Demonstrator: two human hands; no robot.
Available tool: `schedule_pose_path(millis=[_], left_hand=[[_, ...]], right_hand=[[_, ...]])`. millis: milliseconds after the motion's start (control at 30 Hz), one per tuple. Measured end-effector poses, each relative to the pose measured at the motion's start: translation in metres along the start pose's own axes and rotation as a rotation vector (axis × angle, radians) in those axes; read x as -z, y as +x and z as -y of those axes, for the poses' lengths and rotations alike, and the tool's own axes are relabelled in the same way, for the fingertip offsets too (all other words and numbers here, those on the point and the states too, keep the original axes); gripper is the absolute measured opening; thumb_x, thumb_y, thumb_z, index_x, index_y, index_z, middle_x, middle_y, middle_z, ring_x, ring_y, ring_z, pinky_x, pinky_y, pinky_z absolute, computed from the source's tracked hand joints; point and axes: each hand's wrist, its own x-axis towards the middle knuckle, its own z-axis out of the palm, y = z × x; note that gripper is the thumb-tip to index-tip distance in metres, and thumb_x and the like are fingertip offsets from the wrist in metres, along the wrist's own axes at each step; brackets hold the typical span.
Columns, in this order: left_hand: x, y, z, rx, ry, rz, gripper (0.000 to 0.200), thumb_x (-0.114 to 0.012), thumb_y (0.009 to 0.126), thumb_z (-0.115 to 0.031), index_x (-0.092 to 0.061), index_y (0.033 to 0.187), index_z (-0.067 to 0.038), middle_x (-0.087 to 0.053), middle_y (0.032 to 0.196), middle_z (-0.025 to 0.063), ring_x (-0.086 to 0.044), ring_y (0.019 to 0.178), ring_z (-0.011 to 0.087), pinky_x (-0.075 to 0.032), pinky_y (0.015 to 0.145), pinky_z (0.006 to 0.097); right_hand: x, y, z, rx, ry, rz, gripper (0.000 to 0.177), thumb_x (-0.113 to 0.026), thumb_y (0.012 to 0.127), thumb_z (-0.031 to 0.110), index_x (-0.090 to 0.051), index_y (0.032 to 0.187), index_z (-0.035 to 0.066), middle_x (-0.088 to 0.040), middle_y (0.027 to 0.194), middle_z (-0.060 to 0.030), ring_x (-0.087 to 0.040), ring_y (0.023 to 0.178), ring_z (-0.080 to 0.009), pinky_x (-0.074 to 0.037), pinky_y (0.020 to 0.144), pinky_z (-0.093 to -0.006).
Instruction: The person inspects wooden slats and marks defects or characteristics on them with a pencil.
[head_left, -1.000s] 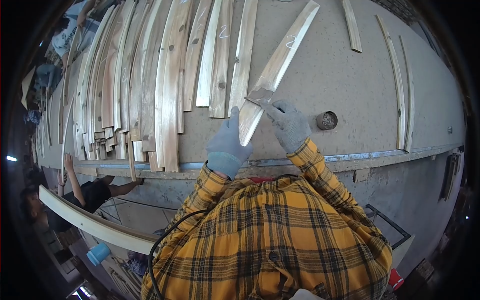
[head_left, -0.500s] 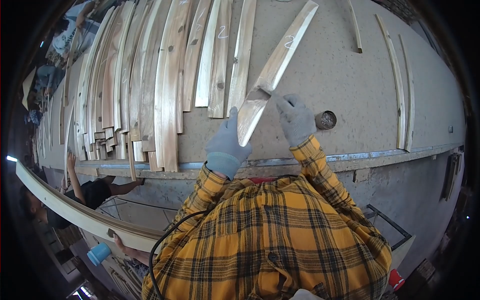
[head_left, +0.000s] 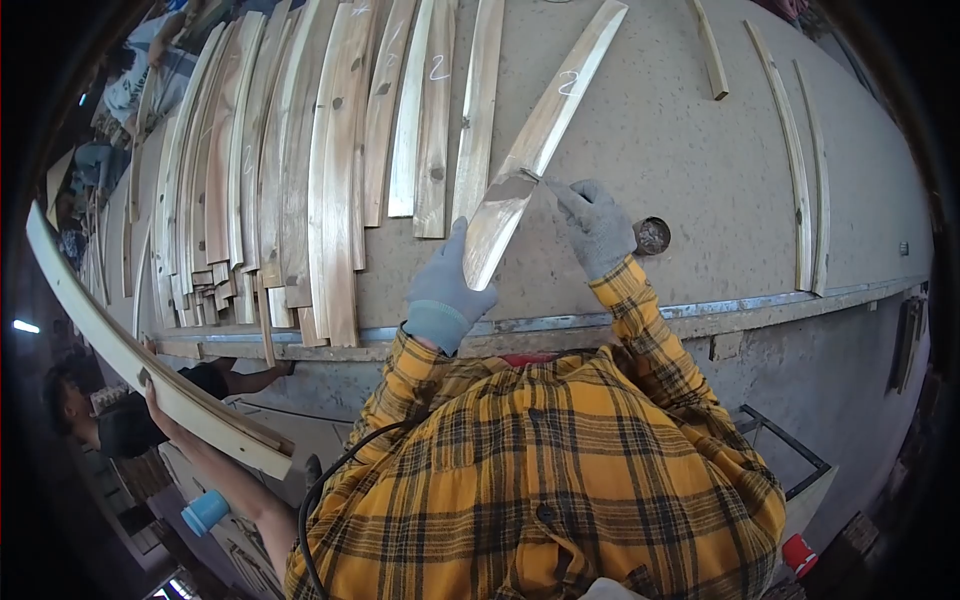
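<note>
A wooden plank (head_left: pixel 545 125) chalked with a 2 lies at a slant on the grey table. My left hand (head_left: pixel 447 285), in a grey glove, grips its near end, the thumb along one side. My gloved right hand (head_left: pixel 597 228) is closed on a small putty knife (head_left: pixel 530 175), most of it hidden by the fingers. The blade touches the plank's right edge, beside a dark smeared patch of filler (head_left: pixel 508 188). A small round tin (head_left: pixel 652 236) with dark contents stands just right of my right hand.
Many planks (head_left: pixel 340 180) lie side by side on the left of the table (head_left: pixel 640 130), with short offcuts (head_left: pixel 215 290) near its front edge. Several narrow strips (head_left: pixel 785 130) lie at right. Behind my left side, another person's arm (head_left: pixel 225 470) holds long boards (head_left: pixel 150 370).
The filler patch looks wider and flatter, and the blade now sits at the plank's edge. My right hand has shifted slightly right and down. The other person's boards have moved left.
</note>
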Motion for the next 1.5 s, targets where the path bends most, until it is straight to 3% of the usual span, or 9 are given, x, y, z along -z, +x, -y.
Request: schedule_pose_path(millis=[400,533,633,700,833,900,1000,1433,1500], left_hand=[[0.011,0.005,0.006,0.061,-0.041,0.092,0.092,-0.071,0.062,-0.031,-0.033,0.143,-0.011,-0.063,0.105,0.0222,-0.064,0.091,0.0331,-0.05,0.081,0.0372],[0.0,0.006,0.018,0.013,-0.065,0.034,0.091,-0.077,0.062,-0.033,-0.037,0.14,-0.007,-0.064,0.106,0.02,-0.065,0.091,0.029,-0.05,0.081,0.0354],[-0.012,0.015,0.045,-0.102,-0.488,0.073,0.088,-0.082,0.062,-0.033,-0.044,0.134,-0.003,-0.065,0.106,0.0164,-0.065,0.092,0.0238,-0.05,0.081,0.0331],[-0.014,0.02,0.052,0.058,-0.751,0.435,0.072,-0.083,0.065,-0.027,-0.052,0.124,0.001,-0.065,0.106,0.0132,-0.063,0.093,0.019,-0.049,0.083,0.031],[-0.022,0.012,0.041,0.082,-0.386,0.237,0.062,-0.08,0.07,-0.025,-0.052,0.119,0.002,-0.064,0.1,0.0124,-0.064,0.09,0.0174,-0.052,0.077,0.0295],[-0.018,0.009,0.035,0.25,-0.923,0.397,0.057,-0.077,0.074,-0.019,-0.049,0.119,0.003,-0.062,0.095,0.0121,-0.064,0.083,0.0169,-0.054,0.066,0.0288],[-0.004,0.002,0.018,0.251,-0.967,0.458,0.057,-0.073,0.076,-0.015,-0.044,0.122,0.003,-0.061,0.092,0.0122,-0.064,0.072,0.0171,-0.055,0.057,0.0288],[0.001,0.004,0.013,0.162,-0.554,0.319,0.054,-0.066,0.079,-0.016,-0.044,0.125,0.001,-0.064,0.091,0.0217,-0.066,0.059,0.0216,-0.053,0.052,0.0311],[-0.009,0.007,0.024,-0.074,-0.474,0.201,0.051,-0.063,0.082,-0.014,-0.043,0.126,0.001,-0.065,0.088,0.0199,-0.066,0.06,0.0206,-0.053,0.051,0.0313]], right_hand=[[-0.004,0.002,0.007,0.028,0.019,-0.04,0.039,-0.054,0.083,0.008,-0.06,0.119,0.024,-0.06,0.091,-0.005,-0.061,0.079,-0.0258,-0.052,0.066,-0.0363],[0.004,-0.01,0.016,0.205,0.022,0.192,0.041,-0.057,0.084,0.01,-0.06,0.122,0.022,-0.059,0.087,-0.0046,-0.061,0.076,-0.0241,-0.05,0.065,-0.0338],[0.008,-0.018,0.016,0.13,0.325,0.335,0.042,-0.059,0.083,0.007,-0.059,0.124,0.02,-0.057,0.085,-0.0044,-0.059,0.074,-0.0209,-0.048,0.064,-0.0296],[0.007,-0.019,0.012,-0.01,0.486,0.354,0.043,-0.06,0.083,0.005,-0.059,0.124,0.019,-0.056,0.084,-0.0044,-0.058,0.073,-0.0192,-0.046,0.064,-0.0276],[0.001,-0.014,0.012,0.0,0.393,0.064,0.044,-0.06,0.083,0.003,-0.06,0.124,0.02,-0.056,0.086,-0.006,-0.057,0.073,-0.018,-0.045,0.064,-0.0272],[0.002,-0.013,0.022,0.053,0.349,0.032,0.044,-0.059,0.084,0.004,-0.059,0.124,0.021,-0.057,0.087,-0.0068,-0.057,0.073,-0.0191,-0.046,0.065,-0.0281],[0.002,-0.012,0.038,0.029,0.209,0.04,0.042,-0.057,0.085,0.006,-0.058,0.125,0.02,-0.058,0.09,-0.0075,-0.059,0.076,-0.0217,-0.049,0.067,-0.0307],[-0.002,-0.007,0.039,0.107,0.04,0.021,0.051,-0.058,0.08,0.005,-0.055,0.127,0.024,-0.06,0.096,-0.0072,-0.061,0.083,-0.0243,-0.052,0.071,-0.0348],[-0.004,-0.005,0.039,0.121,0.007,-0.015,0.052,-0.058,0.08,0.004,-0.055,0.127,0.024,-0.06,0.096,-0.0072,-0.061,0.084,-0.0245,-0.052,0.071,-0.0346]])
